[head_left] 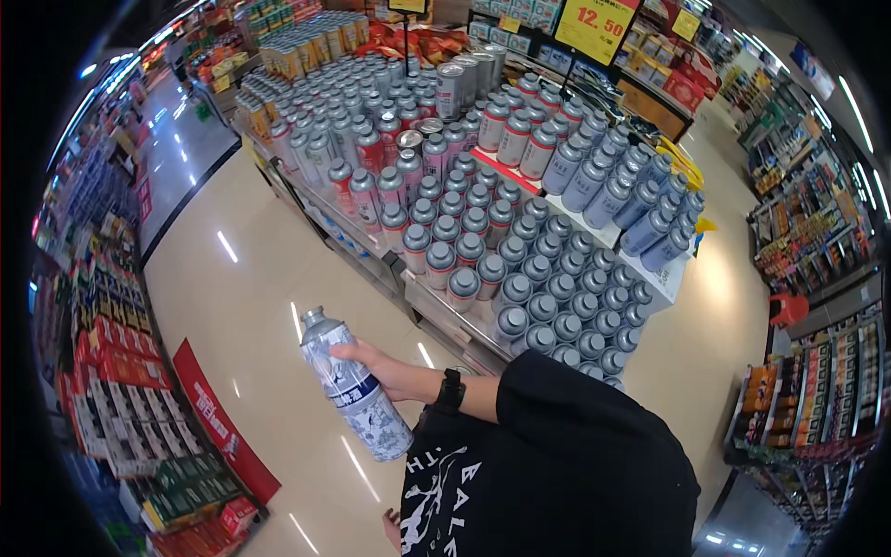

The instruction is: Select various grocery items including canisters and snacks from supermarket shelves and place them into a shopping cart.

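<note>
My right hand (388,368), with a black watch on its wrist, is closed around a tall metal can (371,422). The can has a narrow silver neck, a blue-and-white floral pattern and a dark blue band. It tilts with its neck toward the upper left, held over the floor apart from the display. My thumb lies across its upper part, while the other fingers are mostly hidden. Only a small piece of my left hand (392,531) shows at the lower edge beside my black shirt; the shirt hides most of its fingers.
Beyond my right arm stands a display table with many silver-topped cans (469,246) in tight rows. Bluish cans (608,200) stand on a raised white shelf. A yellow price sign (597,28) rises behind. Stocked shelves (121,399) line the left, and racks (817,395) the right.
</note>
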The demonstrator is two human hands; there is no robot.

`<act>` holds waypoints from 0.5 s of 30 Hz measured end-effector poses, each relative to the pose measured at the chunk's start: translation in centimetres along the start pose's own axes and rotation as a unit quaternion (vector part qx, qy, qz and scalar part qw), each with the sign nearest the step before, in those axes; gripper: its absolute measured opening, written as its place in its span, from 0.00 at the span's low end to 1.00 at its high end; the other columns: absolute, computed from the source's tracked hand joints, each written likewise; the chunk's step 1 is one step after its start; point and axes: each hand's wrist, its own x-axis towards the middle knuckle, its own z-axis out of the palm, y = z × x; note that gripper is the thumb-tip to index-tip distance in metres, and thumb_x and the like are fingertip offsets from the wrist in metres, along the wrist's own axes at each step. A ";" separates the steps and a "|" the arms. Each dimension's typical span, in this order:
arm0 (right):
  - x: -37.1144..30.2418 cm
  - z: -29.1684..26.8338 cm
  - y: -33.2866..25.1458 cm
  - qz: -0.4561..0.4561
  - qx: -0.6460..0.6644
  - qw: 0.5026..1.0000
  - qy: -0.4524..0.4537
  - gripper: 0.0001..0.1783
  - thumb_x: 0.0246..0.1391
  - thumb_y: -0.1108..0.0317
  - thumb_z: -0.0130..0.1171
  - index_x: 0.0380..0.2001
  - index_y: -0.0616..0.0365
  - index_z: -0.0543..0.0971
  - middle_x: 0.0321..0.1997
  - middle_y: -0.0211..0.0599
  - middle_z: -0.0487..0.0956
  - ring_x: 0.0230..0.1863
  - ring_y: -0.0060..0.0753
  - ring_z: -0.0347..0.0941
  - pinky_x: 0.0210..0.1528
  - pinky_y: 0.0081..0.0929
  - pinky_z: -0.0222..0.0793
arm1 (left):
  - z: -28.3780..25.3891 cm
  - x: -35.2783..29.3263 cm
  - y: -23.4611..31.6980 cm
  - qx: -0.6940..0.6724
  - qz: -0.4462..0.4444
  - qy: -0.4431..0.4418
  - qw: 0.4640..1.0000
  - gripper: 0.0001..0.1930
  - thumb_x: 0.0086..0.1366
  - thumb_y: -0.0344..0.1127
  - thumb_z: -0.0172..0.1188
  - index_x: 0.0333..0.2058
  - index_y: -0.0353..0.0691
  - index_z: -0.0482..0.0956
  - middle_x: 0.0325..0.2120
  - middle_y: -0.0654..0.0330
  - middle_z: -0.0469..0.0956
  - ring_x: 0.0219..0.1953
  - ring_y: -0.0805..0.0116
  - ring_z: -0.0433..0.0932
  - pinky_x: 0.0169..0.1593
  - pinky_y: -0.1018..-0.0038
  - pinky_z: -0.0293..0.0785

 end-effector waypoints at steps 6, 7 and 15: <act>4.9 -4.8 -5.3 0.028 0.152 0.988 0.019 0.37 0.61 0.33 0.50 0.55 0.55 0.75 0.45 0.40 0.83 0.38 0.46 0.84 0.42 0.41 0.83 | -0.6 10.3 22.7 0.051 0.121 -0.072 0.989 0.19 0.67 0.32 0.62 0.53 0.29 0.73 0.39 0.52 0.80 0.37 0.69 0.77 0.43 0.73 0.75; 5.8 -5.3 -5.8 0.024 0.149 0.988 0.028 0.36 0.61 0.34 0.51 0.55 0.55 0.75 0.45 0.40 0.83 0.38 0.45 0.84 0.42 0.41 0.83 | -0.3 10.8 27.2 0.058 0.121 -0.063 0.989 0.20 0.67 0.33 0.63 0.54 0.29 0.73 0.41 0.51 0.80 0.39 0.66 0.78 0.45 0.71 0.75; 14.7 -4.4 -6.9 -0.159 -0.205 0.958 0.122 0.37 0.51 0.61 0.73 0.61 0.57 0.67 0.54 0.32 0.75 0.55 0.26 0.72 0.58 0.28 0.70 | -1.1 22.0 45.1 0.062 0.215 -0.171 0.959 0.25 0.62 0.32 0.68 0.57 0.31 0.73 0.49 0.51 0.81 0.50 0.61 0.79 0.54 0.67 0.74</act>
